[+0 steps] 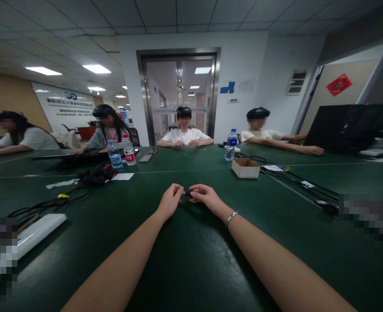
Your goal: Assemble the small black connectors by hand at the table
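Dark object (188,193), any lettering illegible, is pinched between the left hand (171,200) and right hand (210,199).

Bare forearms (120,260), silver bangle (231,219), right wrist (226,214)

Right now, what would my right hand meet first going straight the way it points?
Your right hand would probably meet your left hand first, past the small dark object between them; depth is unclear.
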The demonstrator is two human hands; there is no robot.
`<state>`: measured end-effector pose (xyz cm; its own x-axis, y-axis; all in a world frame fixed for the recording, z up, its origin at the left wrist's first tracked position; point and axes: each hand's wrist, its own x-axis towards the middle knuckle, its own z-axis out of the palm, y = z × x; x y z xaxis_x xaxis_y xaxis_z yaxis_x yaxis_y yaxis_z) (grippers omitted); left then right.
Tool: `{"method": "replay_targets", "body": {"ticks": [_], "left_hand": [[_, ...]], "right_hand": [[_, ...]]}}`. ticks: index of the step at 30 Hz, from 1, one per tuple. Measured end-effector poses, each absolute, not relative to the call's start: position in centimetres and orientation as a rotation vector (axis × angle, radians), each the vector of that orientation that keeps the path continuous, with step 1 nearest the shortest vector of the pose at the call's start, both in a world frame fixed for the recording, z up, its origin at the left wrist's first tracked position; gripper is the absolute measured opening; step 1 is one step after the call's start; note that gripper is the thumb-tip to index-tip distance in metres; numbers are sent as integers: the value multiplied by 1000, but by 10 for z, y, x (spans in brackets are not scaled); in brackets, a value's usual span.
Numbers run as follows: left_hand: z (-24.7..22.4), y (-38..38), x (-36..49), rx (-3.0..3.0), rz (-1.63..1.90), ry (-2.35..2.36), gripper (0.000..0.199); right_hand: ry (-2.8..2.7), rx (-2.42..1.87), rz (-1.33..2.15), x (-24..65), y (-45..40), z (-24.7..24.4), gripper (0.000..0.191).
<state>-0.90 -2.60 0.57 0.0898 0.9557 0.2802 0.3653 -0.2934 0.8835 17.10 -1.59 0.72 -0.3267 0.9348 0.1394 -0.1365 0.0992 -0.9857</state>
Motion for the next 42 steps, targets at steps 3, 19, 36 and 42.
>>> {"method": "replay_targets", "body": {"ticks": [3,19,36,42], "left_hand": [[4,-25,-10,1692,1223,1269,28],[-1,-20,-10,1776,1115,1346,40],[0,-22,-10,1739,1205,1277,29],[3,-23,-11,1768,1187,1281,22]], "right_hand": [[-1390,-873,1383,170,-14,6,30],[-1394,-906,1376,170,-14,5,25],[-1375,-934,1374,168,-13,5,20],[-1367,-929,1381,168,-14,6,18]]}}
